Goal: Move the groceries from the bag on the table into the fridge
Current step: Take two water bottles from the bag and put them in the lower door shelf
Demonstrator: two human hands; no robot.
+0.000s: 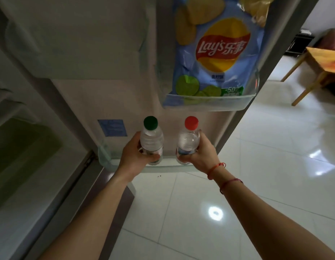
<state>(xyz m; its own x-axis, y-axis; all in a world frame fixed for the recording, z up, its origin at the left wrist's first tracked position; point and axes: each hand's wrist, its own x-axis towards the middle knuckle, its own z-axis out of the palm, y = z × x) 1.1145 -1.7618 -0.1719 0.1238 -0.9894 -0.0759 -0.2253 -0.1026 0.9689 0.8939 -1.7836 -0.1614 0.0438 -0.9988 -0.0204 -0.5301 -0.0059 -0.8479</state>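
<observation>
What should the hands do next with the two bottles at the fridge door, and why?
Probably ease both bottles down until they stand in the lower door shelf, then loosen each grip. The left hand holds the green-cap bottle and the right hand holds the red-cap bottle. Both are upright, side by side, with their bases already behind the shelf rim. Whether they are seated cannot be told.

Clear plastic bottles, glossy foil chip bag, shiny tiled floor, wooden table

Glossy white tiled floor; wooden table, seemingly, at right.
</observation>
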